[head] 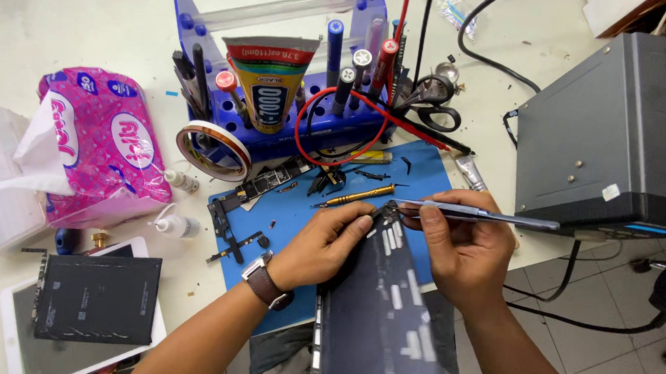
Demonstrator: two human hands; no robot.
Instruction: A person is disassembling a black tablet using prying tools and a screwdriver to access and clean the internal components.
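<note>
My left hand (322, 244), with a brown watch at the wrist, grips the top left corner of a dark flat tablet panel (383, 313) that tilts up toward me. My right hand (460, 245) holds a thin metal tool (485, 215) with a blue-grey handle, and its tip touches the panel's top edge between my two thumbs. Strips of pale tape or adhesive run across the panel's back. Both hands hover over a blue work mat (308, 209).
A blue tool rack (278, 76) with screwdrivers, a glue tube and red wire stands behind the mat. Left: pink tissue pack (104, 142), tape roll (212, 149), small bottles, a white tablet under a black battery (99, 296). Right: grey equipment box (614, 127). Brass screwdriver (359, 195) and parts lie on the mat.
</note>
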